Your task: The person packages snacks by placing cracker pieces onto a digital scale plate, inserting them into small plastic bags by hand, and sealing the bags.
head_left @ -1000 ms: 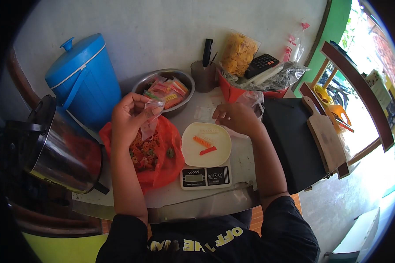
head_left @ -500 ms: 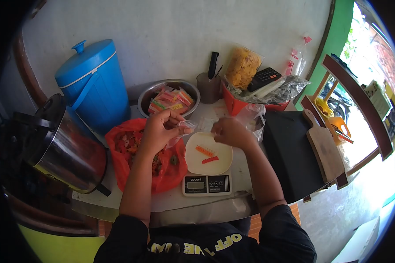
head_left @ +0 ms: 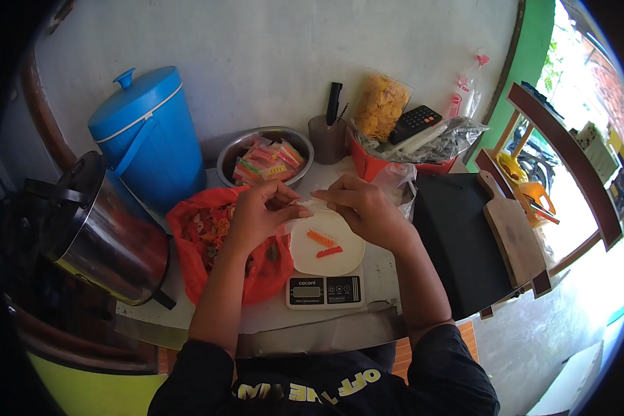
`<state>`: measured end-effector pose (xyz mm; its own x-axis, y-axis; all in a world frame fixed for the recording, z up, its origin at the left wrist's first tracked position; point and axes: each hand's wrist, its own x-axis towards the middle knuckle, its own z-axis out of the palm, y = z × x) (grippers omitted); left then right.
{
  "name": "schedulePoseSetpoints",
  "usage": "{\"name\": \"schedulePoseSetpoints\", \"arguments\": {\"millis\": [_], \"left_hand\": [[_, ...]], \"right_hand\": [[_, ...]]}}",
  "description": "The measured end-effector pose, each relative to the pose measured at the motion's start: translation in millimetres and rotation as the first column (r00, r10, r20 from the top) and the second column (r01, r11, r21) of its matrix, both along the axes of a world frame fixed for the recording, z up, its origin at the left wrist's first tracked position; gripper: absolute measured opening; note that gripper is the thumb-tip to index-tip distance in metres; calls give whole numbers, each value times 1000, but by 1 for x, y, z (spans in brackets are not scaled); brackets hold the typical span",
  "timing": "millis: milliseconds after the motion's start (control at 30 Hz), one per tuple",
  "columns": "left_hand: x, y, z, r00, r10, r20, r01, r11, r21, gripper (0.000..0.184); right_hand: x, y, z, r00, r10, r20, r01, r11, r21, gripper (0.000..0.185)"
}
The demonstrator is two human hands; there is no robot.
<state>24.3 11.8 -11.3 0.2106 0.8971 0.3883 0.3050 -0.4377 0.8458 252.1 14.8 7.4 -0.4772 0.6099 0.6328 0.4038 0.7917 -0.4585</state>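
A small clear plastic bag is stretched between my hands above the scale. My left hand pinches one side of it between thumb and fingers. On the other side, the fingertips of my right hand are closed at the bag's edge. Below them, a cream plate rests on a white digital kitchen scale. An orange ridged piece and a red one lie on the plate. Beside my left forearm stands an open red plastic bag filled with colourful small pieces, partly hidden by the arm.
Behind my hands, a metal bowl holds several filled packets. A blue cooler jug and a steel pot stand left. At right are a red basket, a black box and a wooden cutting board.
My right hand has moved left and up to meet the small plastic bag held in my left hand. Both hands are now close together over the back of the plate.
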Motion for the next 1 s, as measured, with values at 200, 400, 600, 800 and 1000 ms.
{"name": "schedulePoseSetpoints", "arguments": {"millis": [200,400,600,800,1000], "left_hand": [[6,-6,-1,994,-48,98,52,998,-40,17],[10,-4,-10,987,-100,127,102,995,-8,16],[16,-2,-13,982,-47,186,46,999,8,12],[10,7,-16,952,15,306,-40,996,77,14],[-10,2,5,821,79,566,-115,993,29,22]], "right_hand": [[11,-4,6,999,-12,42,16,997,-81,13],[11,-4,5,999,49,-19,-50,999,-21,9],[-4,-10,7,983,49,-176,-77,985,-155,16],[-6,3,-4,973,120,-196,-164,960,-225,16],[-4,25,-44,927,-70,369,138,977,-161,26]]}}
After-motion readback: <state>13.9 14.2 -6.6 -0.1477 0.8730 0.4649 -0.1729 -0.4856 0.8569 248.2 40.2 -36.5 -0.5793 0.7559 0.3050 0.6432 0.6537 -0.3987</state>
